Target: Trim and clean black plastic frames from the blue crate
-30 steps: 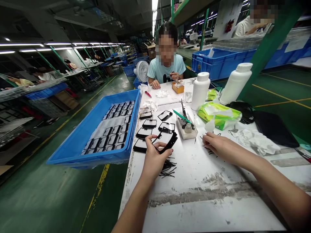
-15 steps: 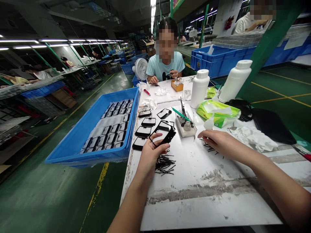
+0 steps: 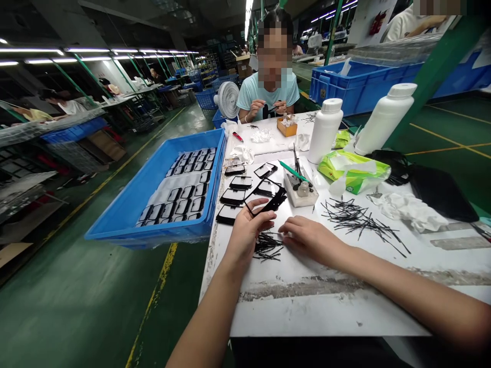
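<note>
Near, beside a pile of thin black strips, the right hand curls, its grip unclear. Left of it, the left hand pinches a black-bordered rectangular glass-like panel, likely light, stiff, brittle; best held by edges.

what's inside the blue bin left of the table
Inside the blue bin are rows of black-rimmed panels and whitish sheeting. Whatever lies beneath those is covered and can't be seen.
</note>
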A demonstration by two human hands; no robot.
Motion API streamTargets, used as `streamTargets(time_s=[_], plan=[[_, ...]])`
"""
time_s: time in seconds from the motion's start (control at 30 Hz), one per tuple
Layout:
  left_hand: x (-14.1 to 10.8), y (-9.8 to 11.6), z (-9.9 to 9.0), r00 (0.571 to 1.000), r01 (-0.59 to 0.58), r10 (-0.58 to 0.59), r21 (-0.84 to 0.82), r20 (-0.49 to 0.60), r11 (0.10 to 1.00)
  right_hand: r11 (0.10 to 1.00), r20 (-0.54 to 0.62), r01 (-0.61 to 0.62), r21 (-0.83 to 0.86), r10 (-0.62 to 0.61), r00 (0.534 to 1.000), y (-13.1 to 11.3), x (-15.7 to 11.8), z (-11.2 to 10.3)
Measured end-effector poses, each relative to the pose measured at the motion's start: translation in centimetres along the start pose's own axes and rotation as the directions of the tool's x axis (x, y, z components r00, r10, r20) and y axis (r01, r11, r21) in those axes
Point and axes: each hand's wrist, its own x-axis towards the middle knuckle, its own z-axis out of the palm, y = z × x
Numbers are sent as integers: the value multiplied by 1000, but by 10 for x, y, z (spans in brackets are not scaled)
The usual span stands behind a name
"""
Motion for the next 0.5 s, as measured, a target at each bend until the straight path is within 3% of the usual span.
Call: streamTargets(time_s=[0.13,0.3,0.5], plan=[[5,-3,-6,1000,-13,13,-19,-1,1000,975,75,-51,-216,69,995,-4,22,10],[7,-5,-8,1000,-31,31,-46,1,998,957,149,25,-290,20,989,-9,40,9],[2,-3,-6,999,-25,25,-22,21,999,951,233,143,-275,-78,969,-6,22,-10]])
